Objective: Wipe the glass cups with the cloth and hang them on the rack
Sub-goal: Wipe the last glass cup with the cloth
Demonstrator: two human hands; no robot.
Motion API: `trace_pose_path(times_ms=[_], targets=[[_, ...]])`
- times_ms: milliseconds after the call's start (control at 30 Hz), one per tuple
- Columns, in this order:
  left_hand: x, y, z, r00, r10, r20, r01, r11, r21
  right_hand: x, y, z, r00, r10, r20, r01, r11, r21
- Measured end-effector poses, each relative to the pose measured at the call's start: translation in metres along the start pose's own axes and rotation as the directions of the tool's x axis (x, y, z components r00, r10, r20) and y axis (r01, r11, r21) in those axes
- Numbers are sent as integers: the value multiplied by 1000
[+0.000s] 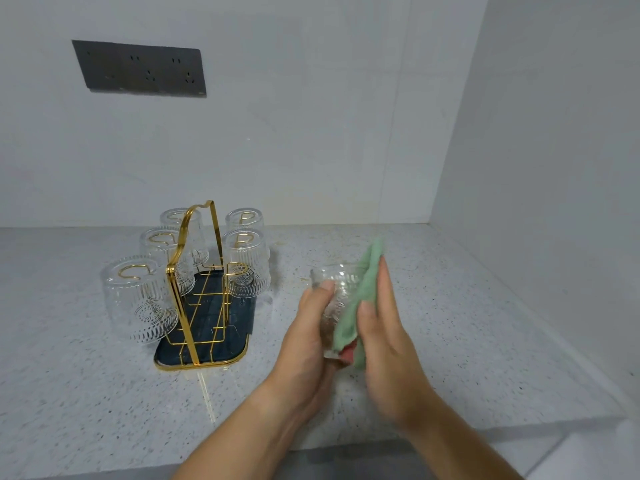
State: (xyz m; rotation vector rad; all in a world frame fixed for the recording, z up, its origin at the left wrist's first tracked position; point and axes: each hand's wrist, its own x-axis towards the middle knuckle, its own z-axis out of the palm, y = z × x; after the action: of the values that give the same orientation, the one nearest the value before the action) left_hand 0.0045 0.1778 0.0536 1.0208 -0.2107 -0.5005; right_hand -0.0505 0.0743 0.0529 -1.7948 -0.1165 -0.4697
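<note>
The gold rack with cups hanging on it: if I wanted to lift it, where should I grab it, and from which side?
Probably the handle arching over the middle of the rack, taken from above. Its top bar stands higher than the upside-down cups, which crowd both long sides and leave little free wire to grip there.

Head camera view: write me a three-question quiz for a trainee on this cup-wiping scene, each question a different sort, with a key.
1. How many cups hang on the rack?
2. True or false: the left hand holds a loose cup while the right hand holds the cloth against it.
3. The tray under the rack is: A dark blue, B red, C white.
Key: 1 five; 2 true; 3 A.
</note>
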Motion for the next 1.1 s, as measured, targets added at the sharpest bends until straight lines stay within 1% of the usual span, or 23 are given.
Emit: trace_pose_path(times_ms=[100,167,233,333,367,400,433,500,567,633,700,733,767,800,833,900,933,967,1033,1100], targets=[[1,7,-5,992,61,-110,-57,998,34,-21,14,11,994,-80,68,93,971,-220],[-1,7,-5,994,70,-89,-69,998,11,-22,16,11,995,-81,55,91,970,-224],[-3,4,-5,998,43,-36,-45,998,-49,-12,11,7,999,-52,16,54,990,-127],[-9,1,-2,998,-6,68,10,998,-66,10,-2,-5,998,42,-51,-35,991,131],[-10,0,0,995,-27,99,33,998,-60,14,-5,-7,996,66,-58,-55,984,172],[-11,1,2,992,-50,112,57,997,-60,15,-6,-7,996,70,-55,-60,983,176],[-9,1,0,993,-54,105,61,996,-62,13,-5,-6,998,55,-40,-48,987,151],[-6,4,-3,997,-38,61,41,998,-54,2,2,1,1000,7,14,-7,999,39],[-3,6,-8,1000,-18,-20,18,1000,-20,-13,10,8,998,-16,62,22,995,-95],[-1,6,-11,996,16,-91,-15,1000,13,-23,14,11,998,-28,62,39,983,-181],[0,5,-11,995,1,-98,-3,1000,-17,-26,15,10,999,-34,43,43,973,-229],[1,4,-12,997,-21,-76,19,999,-33,-24,15,9,998,-47,33,53,968,-245],[1,4,-11,998,-34,-51,32,999,-41,-20,14,7,998,-55,21,58,970,-238],[0,2,-10,998,-54,-24,53,997,-49,-15,11,4,999,-50,1,49,981,-190],[0,1,-10,998,-66,-19,65,996,-58,-9,7,1,999,-32,-19,30,995,-97],[-3,-1,-6,994,-91,66,95,994,-57,3,-2,-4,999,20,-48,-16,997,78],[-6,1,-2,992,-90,90,95,994,-51,5,-4,-5,998,34,-54,-28,993,114],[-6,1,-3,991,-77,105,82,996,-46,6,-4,-5,998,30,-46,-25,993,114],[-5,3,-4,995,-49,83,53,997,-50,0,2,-2,1000,10,5,-10,999,30],[-2,2,-9,1000,-7,14,8,998,-61,-10,8,3,998,-16,57,25,988,-152]])
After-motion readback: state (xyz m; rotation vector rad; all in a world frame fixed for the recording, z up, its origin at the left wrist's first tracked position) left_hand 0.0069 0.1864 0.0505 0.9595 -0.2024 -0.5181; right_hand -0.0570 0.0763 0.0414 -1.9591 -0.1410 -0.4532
